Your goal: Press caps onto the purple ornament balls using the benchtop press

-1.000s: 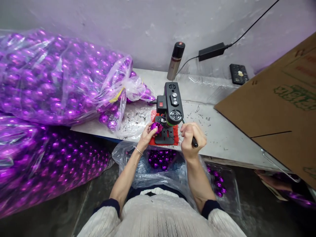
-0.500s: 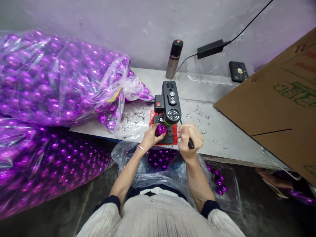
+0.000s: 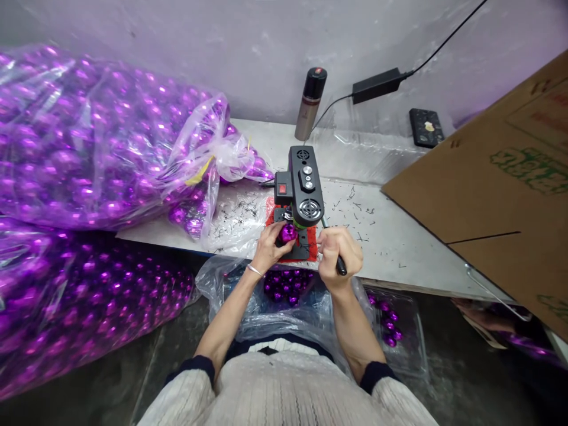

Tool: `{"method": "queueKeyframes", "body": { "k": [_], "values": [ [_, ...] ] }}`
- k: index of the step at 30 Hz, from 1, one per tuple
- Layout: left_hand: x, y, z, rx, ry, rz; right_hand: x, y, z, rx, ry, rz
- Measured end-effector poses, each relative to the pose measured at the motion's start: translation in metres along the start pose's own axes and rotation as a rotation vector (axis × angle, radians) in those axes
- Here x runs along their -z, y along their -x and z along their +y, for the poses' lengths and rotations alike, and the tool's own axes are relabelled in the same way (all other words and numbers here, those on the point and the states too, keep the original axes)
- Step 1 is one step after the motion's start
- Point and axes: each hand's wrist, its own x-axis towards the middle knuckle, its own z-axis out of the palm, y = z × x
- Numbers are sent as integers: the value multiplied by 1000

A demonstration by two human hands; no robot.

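Purple ball (image 3: 288, 232), glossy, rnd, in L grip (image 3: 268, 244)

The person wears an off-white, vertically ribbed knit top (image 3: 284, 387); its short sleeves (image 3: 184, 395) end in wide navy-blue fabric cuffs (image 3: 376, 375); a navy-blue fabric band (image 3: 323, 350) edges the front, with a white strip (image 3: 286, 345) and a small dark shape (image 3: 268, 350) near its middle; a slim, pale, shiny bracelet (image 3: 255, 270) circles the left wrist; the left hand (image 3: 268, 245) and right hand (image 3: 341, 253) are bare.
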Motion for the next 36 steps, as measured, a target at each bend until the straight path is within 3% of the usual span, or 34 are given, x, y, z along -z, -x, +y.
{"method": "queueKeyframes", "body": {
  "k": [9,15,25,36],
  "values": [
    [-23,3,-3,19,51,52,1,2,2,32,16,-14],
    [-25,7,-7,19,1,60,0,13,7,11,-3,-11],
    [-25,6,-6,-40,11,93,-10,42,28,98,1,29],
    [-24,7,-7,-3,-11,64,-21,57,41,123,-44,114]
  ]
}}
